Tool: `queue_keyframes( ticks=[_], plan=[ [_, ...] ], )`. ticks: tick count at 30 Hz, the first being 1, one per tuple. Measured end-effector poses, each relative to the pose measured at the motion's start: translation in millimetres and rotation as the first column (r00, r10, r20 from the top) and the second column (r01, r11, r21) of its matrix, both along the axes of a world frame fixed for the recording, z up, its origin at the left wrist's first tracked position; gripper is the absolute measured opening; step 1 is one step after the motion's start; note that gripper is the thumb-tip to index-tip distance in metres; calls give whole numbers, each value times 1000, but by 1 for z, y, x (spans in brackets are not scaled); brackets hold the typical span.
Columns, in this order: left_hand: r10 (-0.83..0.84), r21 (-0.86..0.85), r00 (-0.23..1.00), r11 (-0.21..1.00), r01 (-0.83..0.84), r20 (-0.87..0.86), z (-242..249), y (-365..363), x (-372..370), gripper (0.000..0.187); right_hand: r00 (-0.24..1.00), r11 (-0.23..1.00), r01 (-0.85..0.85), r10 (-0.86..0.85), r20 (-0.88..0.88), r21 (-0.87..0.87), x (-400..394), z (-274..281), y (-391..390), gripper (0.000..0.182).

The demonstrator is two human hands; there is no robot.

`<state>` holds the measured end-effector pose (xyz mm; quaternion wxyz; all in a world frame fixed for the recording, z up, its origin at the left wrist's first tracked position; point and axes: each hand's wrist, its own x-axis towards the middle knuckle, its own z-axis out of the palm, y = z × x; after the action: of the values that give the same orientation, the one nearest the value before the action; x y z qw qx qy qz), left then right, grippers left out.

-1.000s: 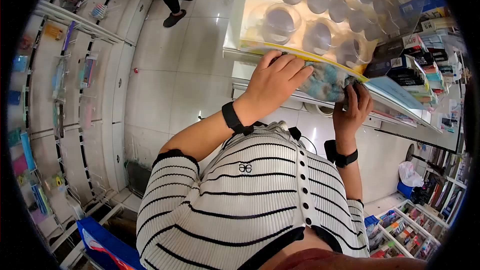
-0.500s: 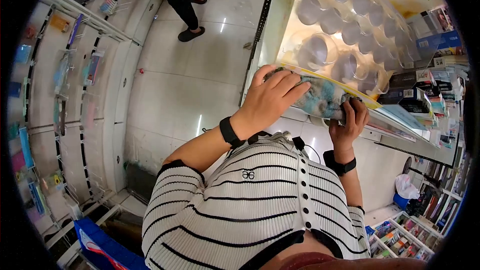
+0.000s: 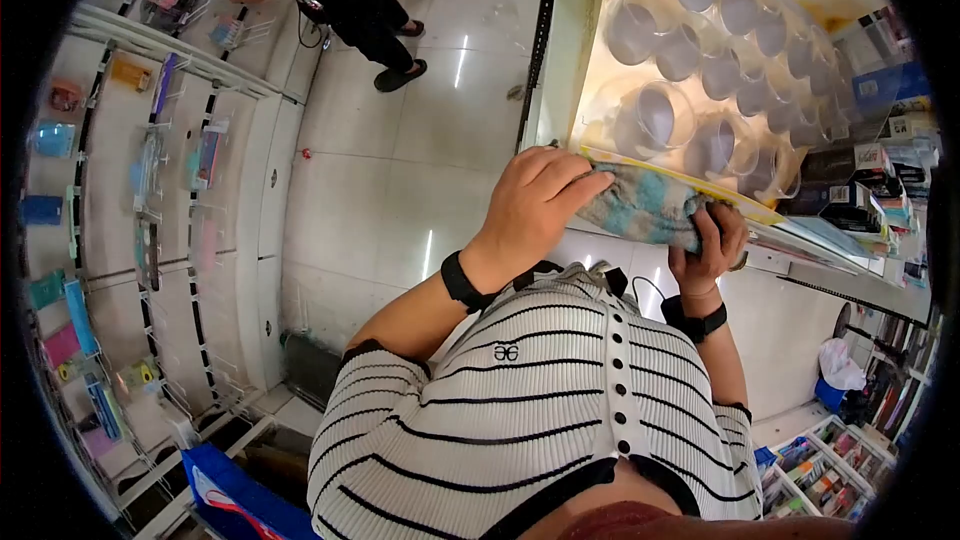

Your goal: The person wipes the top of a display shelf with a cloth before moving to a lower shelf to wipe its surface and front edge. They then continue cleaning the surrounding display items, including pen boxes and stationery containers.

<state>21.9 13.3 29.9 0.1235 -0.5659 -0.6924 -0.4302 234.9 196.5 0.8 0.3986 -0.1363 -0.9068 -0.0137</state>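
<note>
A grey and teal checked cloth (image 3: pixel 640 205) is bunched along the yellow-edged front of a lit display case. My left hand (image 3: pixel 535 202) grips the cloth's left end, fingers curled over it near the case's corner. At the cloth's right end, my right hand (image 3: pixel 712 245) closes its fingers around the fabric. Behind the cloth, rows of clear round cups (image 3: pixel 655 115) stand on the lit surface. Both wrists wear black bands.
Boxed goods (image 3: pixel 850 190) stand to the right of the case. Another person (image 3: pixel 365 10) in dark trousers stands at the upper left. Wall racks (image 3: pixel 150 190) with hanging packets line the left side. A blue bin (image 3: pixel 830 392) with a white bag is at the lower right.
The view has shifted, so the case and racks sit further right. More of the other person shows. The cloth looks more spread out between my hands.
</note>
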Motion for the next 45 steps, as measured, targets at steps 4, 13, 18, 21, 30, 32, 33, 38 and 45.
queue_keyframes(
  ticks=[4,13,18,21,30,32,33,38,45],
  plan=[
    [-36,-4,998,999,36,45,3,1,-3,43,999,1000,-9,8,-32,-15,-3,-2,1,37],
    [-30,22,996,999,28,79,2,5,-2,46,998,999,-39,39,-53,2,-5,-8,6,39],
    [-20,46,996,999,16,84,-1,6,-1,48,994,997,-79,78,-81,-12,-4,-12,9,39],
    [-14,56,995,998,9,98,2,7,0,50,992,996,-95,94,-80,-6,-5,-11,9,39],
    [47,106,995,993,-56,90,-7,7,9,53,996,995,-81,79,-31,-57,-2,0,3,39],
    [43,106,994,993,-53,98,-7,5,9,54,997,995,-77,75,-33,-60,-1,-2,2,45],
    [40,118,994,992,-52,100,-8,5,10,54,996,995,-83,81,-36,-62,-1,-3,2,45],
    [42,147,994,988,-57,101,-13,7,11,54,998,995,-45,41,-46,-86,-3,-1,-2,43],
    [51,129,994,990,-63,92,-11,8,13,54,997,993,-28,20,-72,-114,-4,0,-6,47]
  ],
)
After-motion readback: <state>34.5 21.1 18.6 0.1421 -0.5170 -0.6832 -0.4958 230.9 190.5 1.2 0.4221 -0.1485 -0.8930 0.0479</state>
